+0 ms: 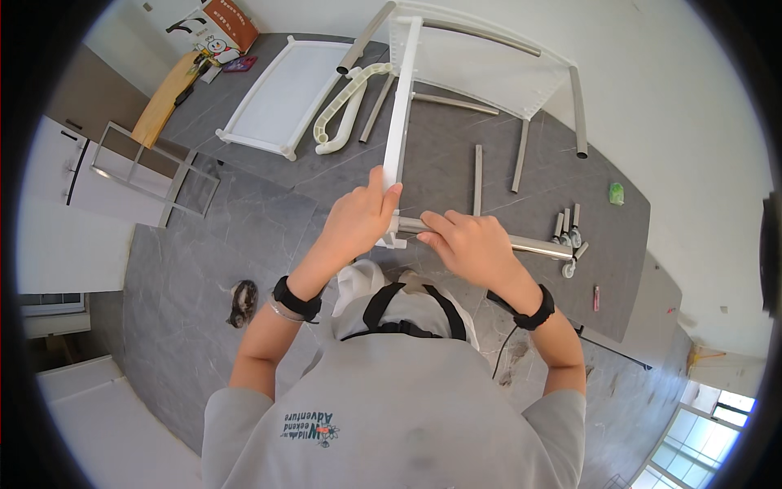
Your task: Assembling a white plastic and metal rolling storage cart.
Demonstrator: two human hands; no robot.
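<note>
A white shelf (400, 122) stood near the middle of the view, above the edge of the grey surface (619, 253) nearest the person. Its nearest side, a long white bar, had its long axis running from near the centre toward just past 12 o'clock. Behind it, the shelf's panel spread toward 1 o'clock, with steel tubes showing around it; one by its far right corner pointed toward 6 o'clock.

A metal tube (539, 246) met the shelf's near corner and reached out from there toward 3 o'clock, dipping slightly toward 4, so that its long axis lay almost square to the white bar. Its free end pointed toward the casters (568, 238). How deep its other end sat in the corner could not be told.

The fingers of the left hand (357, 213) were closed around the white bar just above that corner, the thumb along its side. The fingers of the right hand (472, 246) were wrapped narrowly over the metal tube, close to the corner.

Toward 11 o'clock a second shelf (285, 91) lay flat on the surface, with curved plastic bars (329, 107) just beside it. A loose tube (478, 175) lay toward 1 o'clock, its long axis nearly in line with 12 and 6. Toward 2 to 3 o'clock sat a small green item (617, 194).
</note>
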